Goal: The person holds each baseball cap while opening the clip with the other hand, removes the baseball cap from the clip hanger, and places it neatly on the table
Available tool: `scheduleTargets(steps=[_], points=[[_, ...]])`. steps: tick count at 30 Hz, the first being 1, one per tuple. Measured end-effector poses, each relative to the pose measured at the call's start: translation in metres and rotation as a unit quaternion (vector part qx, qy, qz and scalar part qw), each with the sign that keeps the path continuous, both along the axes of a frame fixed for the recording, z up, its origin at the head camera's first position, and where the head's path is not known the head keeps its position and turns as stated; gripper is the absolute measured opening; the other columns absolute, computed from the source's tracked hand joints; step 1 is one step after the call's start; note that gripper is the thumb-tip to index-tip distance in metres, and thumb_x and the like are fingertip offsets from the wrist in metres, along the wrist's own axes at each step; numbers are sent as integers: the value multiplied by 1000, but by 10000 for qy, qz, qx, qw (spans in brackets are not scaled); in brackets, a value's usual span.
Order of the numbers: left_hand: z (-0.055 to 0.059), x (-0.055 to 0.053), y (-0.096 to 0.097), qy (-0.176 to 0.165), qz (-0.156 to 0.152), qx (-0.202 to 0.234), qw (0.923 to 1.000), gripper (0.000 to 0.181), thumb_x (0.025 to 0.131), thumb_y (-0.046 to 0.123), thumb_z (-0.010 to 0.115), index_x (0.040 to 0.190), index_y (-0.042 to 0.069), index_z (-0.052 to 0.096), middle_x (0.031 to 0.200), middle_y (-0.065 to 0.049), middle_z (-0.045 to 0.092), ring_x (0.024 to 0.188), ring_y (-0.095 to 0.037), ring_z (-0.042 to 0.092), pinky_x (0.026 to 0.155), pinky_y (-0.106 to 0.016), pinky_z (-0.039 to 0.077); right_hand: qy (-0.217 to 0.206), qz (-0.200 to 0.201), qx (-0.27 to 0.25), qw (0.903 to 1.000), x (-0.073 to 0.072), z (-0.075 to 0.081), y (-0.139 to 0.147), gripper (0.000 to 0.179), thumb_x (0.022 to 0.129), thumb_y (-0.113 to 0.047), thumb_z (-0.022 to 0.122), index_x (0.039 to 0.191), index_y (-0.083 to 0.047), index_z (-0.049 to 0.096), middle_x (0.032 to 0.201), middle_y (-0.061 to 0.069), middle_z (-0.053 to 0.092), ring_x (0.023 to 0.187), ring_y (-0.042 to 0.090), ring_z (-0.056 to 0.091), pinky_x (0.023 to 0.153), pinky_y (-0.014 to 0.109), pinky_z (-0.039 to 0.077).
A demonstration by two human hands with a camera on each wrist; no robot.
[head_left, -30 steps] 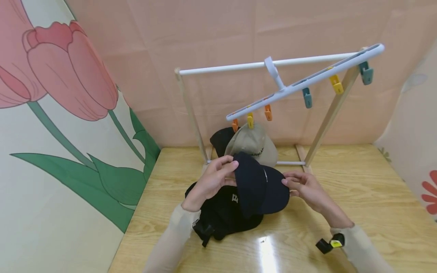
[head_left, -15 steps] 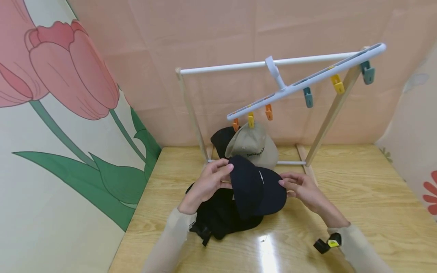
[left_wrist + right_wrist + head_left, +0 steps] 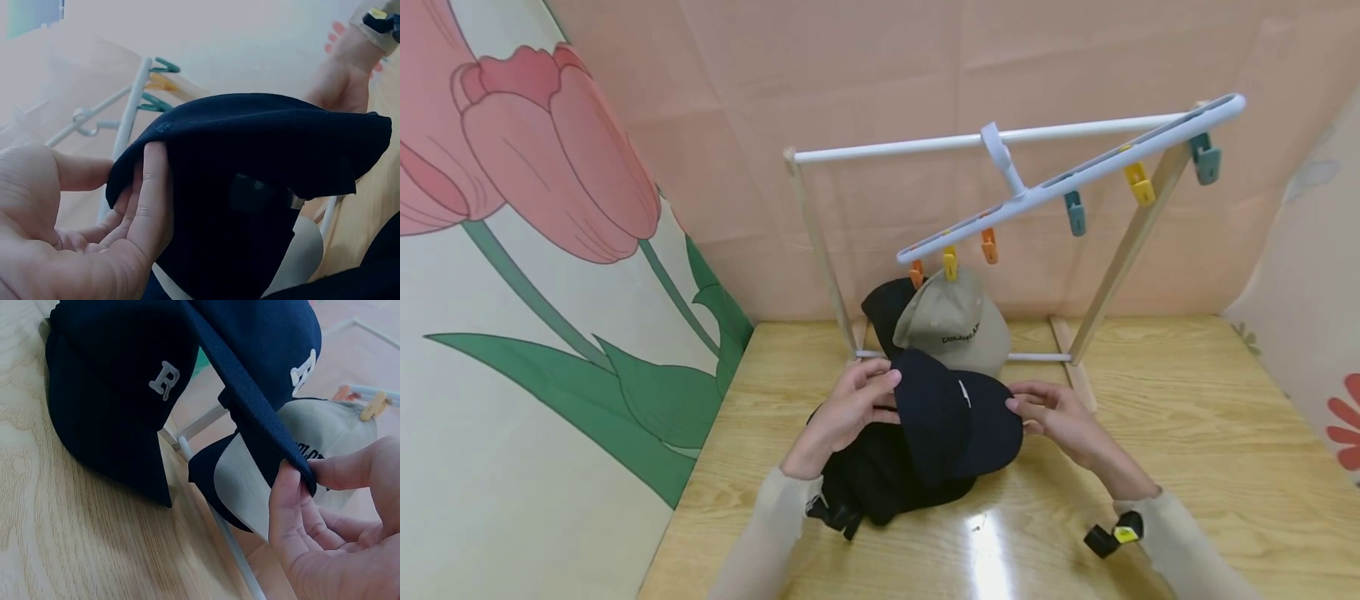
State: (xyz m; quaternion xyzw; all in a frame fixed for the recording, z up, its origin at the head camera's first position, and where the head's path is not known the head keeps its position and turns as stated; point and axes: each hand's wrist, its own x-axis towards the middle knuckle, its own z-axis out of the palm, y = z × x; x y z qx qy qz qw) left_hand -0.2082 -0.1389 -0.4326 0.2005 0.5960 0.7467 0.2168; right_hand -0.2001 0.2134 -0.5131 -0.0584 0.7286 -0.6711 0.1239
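Pinching crown edge of navy cap with left hand, thumb on one face, fingers on other. Gripping brim edge with right hand, likewise between thumb and fingers. Held raised and tilted, in front of second dark cap lying on wooden table; whether touching, cannot tell. Can see farther back beige cap under yellow clip of pale hanger, also third dark cap partly behind.
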Motion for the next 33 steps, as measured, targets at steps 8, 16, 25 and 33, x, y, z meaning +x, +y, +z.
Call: scheduleTargets(steps=[8, 16, 25, 33], points=[[-7, 2, -5, -53, 47, -65, 10000, 12, 113, 16, 52, 114, 13, 64, 96, 2, 75, 84, -13, 76, 78, -32, 65, 31, 51, -19, 10000, 0, -1, -1, 49, 106, -16, 68, 142, 14, 52, 108, -3, 72, 92, 8, 70, 81, 31, 62], [-13, 3, -11, -117, 129, -191, 9997, 12, 112, 16, 54, 114, 13, 65, 96, 4, 76, 83, -13, 76, 78, -31, 65, 14, 23, -83, 10000, -1, -5, -6, 47, 106, -13, 68, 141, 15, 54, 107, -4, 74, 93, 8, 71, 82, 32, 63], [-16, 5, -18, -261, 310, -307, 9987, 12, 111, 16, 56, 114, 7, 63, 92, 4, 75, 81, -11, 75, 77, -31, 65, -7, -15, -71, 10000, -2, -6, -12, 53, 105, -13, 69, 145, 15, 52, 111, 3, 72, 95, 7, 72, 83, 30, 63], [-20, 8, -23, -292, 420, -411, 9978, 13, 111, 15, 57, 115, 6, 66, 92, 3, 76, 81, -12, 75, 78, -33, 65, 34, 158, -100, 9998, -4, -12, -14, 49, 106, -14, 68, 143, 14, 54, 113, 3, 72, 96, 7, 72, 86, 31, 63]])
